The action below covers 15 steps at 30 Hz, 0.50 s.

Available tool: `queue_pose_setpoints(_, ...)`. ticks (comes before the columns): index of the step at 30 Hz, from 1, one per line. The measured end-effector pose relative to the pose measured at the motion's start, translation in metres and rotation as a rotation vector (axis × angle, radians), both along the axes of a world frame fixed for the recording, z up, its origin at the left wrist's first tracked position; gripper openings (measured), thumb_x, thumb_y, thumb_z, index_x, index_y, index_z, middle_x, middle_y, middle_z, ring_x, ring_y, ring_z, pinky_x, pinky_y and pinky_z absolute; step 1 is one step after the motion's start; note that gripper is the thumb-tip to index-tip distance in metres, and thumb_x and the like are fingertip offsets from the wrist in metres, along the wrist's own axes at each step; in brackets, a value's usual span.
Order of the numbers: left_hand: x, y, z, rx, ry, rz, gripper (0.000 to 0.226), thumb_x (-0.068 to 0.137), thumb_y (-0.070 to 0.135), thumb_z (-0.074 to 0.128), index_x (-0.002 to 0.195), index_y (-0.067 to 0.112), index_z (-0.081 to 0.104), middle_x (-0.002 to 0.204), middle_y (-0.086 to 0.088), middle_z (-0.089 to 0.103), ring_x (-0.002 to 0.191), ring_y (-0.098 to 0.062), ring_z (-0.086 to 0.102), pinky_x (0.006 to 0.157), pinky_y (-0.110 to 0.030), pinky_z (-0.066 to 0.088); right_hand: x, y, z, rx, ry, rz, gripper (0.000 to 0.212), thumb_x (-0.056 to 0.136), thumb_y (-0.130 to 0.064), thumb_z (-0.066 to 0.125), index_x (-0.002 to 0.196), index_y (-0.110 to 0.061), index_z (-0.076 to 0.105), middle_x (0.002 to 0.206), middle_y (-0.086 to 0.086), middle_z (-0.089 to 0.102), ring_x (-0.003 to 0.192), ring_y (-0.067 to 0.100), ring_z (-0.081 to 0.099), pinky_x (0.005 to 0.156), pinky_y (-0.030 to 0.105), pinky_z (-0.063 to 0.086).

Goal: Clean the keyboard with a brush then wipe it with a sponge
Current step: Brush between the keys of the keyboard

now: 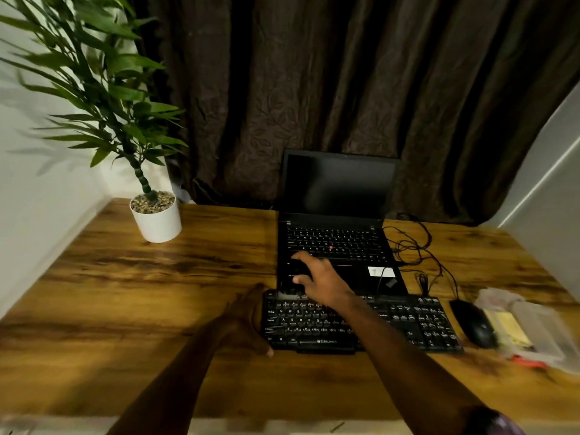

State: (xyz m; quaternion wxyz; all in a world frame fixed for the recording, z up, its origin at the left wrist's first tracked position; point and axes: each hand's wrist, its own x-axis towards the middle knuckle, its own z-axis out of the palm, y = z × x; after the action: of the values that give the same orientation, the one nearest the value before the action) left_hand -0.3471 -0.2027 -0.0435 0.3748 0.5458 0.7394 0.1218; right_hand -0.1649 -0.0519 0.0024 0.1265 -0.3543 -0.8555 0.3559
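A black external keyboard (408,324) lies on the wooden desk (157,293) in front of an open black laptop (339,240). My right hand (323,277) reaches over the keyboard to the laptop's palm rest. Its thumb and fingers curl round a small dark object, apparently the brush (296,267); its shape is hard to make out against the black laptop. My left hand (248,318) lies with straight fingers along the keyboard's left edge, thumb at the front left corner. A yellow sponge-like piece (507,329) shows inside clear plastic packaging at the right.
A black mouse (474,323) sits right of the keyboard, with tangled black cables (414,246) behind it. The clear plastic packaging (539,334) lies near the desk's right edge. A potted plant in a white pot (157,221) stands at the back left. A dark curtain hangs behind.
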Motion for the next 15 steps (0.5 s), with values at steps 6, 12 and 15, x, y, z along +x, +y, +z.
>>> queue_pose_setpoints(6, 0.005, 0.001, 0.001, 0.022, 0.022, 0.021, 0.151, 0.047, 0.041, 0.1, 0.159, 0.041, -0.001, 0.168, 0.007, -0.002, 0.154, -0.026, -0.001, 0.124, -0.048, 0.019, 0.005, 0.004, -0.005, 0.02, -0.005, -0.042, 0.044, 0.095, -0.02, 0.066, 0.128, -0.043, 0.048, 0.112, 0.009, 0.061, 0.085, 0.018, 0.07, 0.064, 0.034, 0.064)
queue_pose_setpoints(12, 0.004, 0.002, -0.001, -0.04, 0.026, 0.041, 0.17, 0.02, 0.068, 0.093, 0.157, 0.048, -0.005, 0.168, 0.007, -0.008, 0.154, -0.028, -0.004, 0.123, -0.053, 0.018, -0.012, -0.011, -0.004, -0.035, 0.078, -0.005, 0.039, 0.097, -0.008, 0.063, 0.131, -0.024, 0.053, 0.105, 0.007, 0.066, 0.074, 0.013, 0.069, 0.054, 0.023, 0.057)
queue_pose_setpoints(15, 0.006, 0.001, 0.004, 0.007, 0.009, 0.007, 0.149, 0.047, 0.042, 0.099, 0.158, 0.043, 0.001, 0.168, 0.01, -0.005, 0.154, -0.027, -0.005, 0.123, -0.048, 0.014, 0.0, -0.003, -0.003, -0.001, 0.043, 0.0, 0.043, 0.096, -0.011, 0.064, 0.132, -0.029, 0.052, 0.105, 0.006, 0.065, 0.077, 0.014, 0.069, 0.058, 0.024, 0.059)
